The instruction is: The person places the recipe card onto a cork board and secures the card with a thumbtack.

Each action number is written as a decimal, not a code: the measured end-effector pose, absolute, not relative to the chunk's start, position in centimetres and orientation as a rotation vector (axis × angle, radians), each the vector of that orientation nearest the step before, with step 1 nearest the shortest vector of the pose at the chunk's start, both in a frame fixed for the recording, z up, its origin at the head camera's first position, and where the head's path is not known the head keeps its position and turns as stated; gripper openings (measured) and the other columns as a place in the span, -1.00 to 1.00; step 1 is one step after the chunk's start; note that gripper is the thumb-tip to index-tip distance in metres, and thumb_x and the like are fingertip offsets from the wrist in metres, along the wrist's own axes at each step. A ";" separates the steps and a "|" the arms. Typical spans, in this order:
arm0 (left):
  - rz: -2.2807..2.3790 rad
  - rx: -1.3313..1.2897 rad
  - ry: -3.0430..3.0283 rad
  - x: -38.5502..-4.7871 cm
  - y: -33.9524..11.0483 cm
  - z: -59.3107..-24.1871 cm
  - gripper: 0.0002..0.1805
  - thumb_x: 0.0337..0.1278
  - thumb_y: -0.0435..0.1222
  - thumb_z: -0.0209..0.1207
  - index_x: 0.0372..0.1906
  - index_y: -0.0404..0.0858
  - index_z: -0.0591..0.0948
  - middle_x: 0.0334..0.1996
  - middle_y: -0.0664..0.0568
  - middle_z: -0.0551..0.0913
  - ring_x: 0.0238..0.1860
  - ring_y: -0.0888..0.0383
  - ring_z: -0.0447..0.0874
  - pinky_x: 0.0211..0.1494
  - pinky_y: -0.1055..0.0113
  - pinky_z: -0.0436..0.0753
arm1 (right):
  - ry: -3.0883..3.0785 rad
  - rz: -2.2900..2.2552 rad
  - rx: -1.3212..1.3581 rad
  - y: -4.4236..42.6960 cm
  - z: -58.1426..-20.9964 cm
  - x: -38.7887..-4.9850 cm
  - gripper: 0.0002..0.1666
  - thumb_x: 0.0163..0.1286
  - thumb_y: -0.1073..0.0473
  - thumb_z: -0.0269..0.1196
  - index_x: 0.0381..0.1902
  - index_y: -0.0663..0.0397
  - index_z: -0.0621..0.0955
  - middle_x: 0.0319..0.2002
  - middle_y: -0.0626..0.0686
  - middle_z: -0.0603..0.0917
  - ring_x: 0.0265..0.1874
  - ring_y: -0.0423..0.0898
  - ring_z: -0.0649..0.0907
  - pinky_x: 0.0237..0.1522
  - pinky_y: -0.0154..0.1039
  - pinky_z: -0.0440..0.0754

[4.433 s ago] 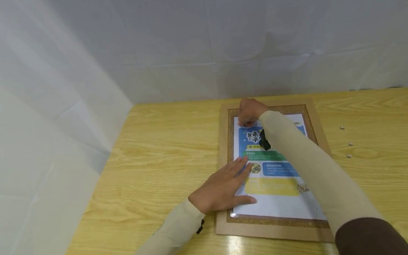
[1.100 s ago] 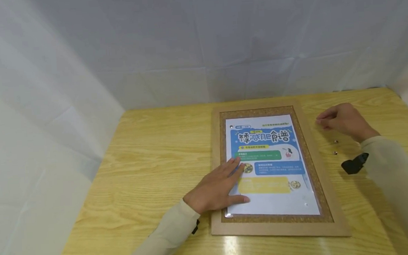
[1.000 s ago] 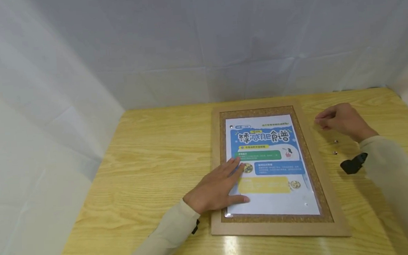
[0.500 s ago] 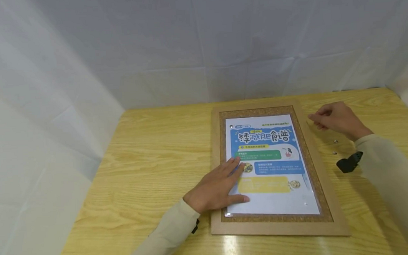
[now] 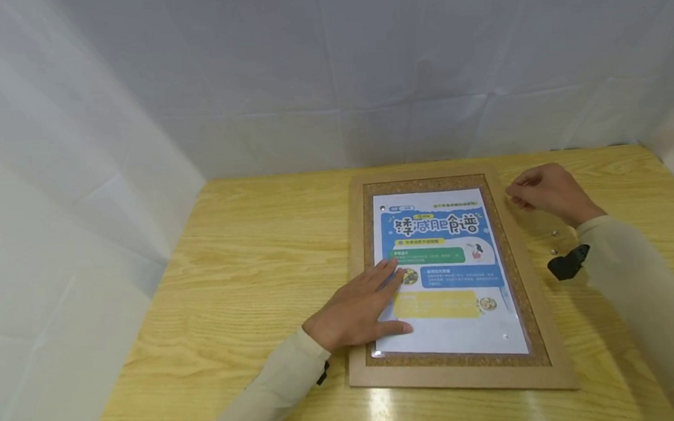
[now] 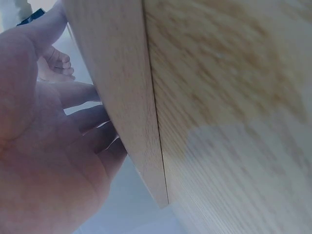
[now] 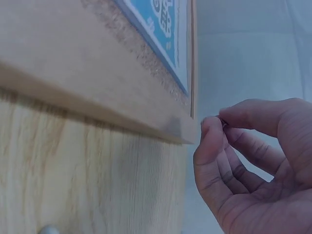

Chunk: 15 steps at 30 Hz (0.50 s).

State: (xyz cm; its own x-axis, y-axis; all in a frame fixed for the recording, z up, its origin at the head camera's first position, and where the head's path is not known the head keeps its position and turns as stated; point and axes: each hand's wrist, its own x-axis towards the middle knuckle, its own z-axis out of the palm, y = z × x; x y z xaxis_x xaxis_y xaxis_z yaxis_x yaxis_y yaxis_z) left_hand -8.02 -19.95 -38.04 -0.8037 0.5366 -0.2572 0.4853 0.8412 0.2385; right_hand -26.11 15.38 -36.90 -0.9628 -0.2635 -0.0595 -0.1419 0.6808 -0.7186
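Note:
A printed sheet (image 5: 455, 338) with a blue heading lies on a framed cork board (image 5: 466, 380) on the table. My left hand (image 5: 356, 308) rests flat on the sheet's left side, fingers spread. Small thumbtacks show at the sheet's top left, bottom left and bottom right corners; the top right corner shows none. Just beyond the board's right edge, my right hand (image 5: 550, 193) pinches a tiny dark piece, seemingly a thumbtack (image 7: 224, 124), between thumb and index finger, mostly hidden by the fingertips. In the left wrist view, the left hand's fingers (image 6: 87, 114) reach over the frame's edge.
Two loose thumbtacks (image 5: 555, 233) lie on the wood-grain table (image 5: 248, 253) right of the board, near the right wrist. A white sheet wall (image 5: 287, 137) stands behind the table, and another hanging (image 5: 86, 217) closes off the left side.
My right hand has gone from the sheet's top left corner to the board's right, lately drifting slightly left and up. Three loose thumbtacks became two. The left hand stays on the sheet.

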 end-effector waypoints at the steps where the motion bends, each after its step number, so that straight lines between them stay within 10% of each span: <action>1: 0.231 0.772 2.705 -8.0 -19.9 -38.0 0.03 0.35 0.27 0.05 0.62 -0.26 -0.01 0.63 -0.09 -0.22 0.62 0.04 -0.29 0.62 0.24 -0.19 | 2.736 -1.145 -0.341 15.2 -36.8 -26.2 -0.50 0.50 0.02 0.23 0.04 0.43 0.66 -0.19 0.26 0.73 -0.29 0.02 0.69 -0.27 -0.14 0.71; 15: 0.240 0.767 2.704 -7.9 -20.2 -38.0 0.02 0.35 0.27 0.05 0.62 -0.26 -0.01 0.63 -0.09 -0.21 0.62 0.05 -0.29 0.63 0.24 -0.19 | 2.599 -1.208 -0.339 12.9 -36.9 -28.3 -0.66 0.46 0.24 0.29 0.03 0.46 0.66 -0.14 0.28 0.73 -0.33 -0.08 0.69 -0.31 -0.34 0.71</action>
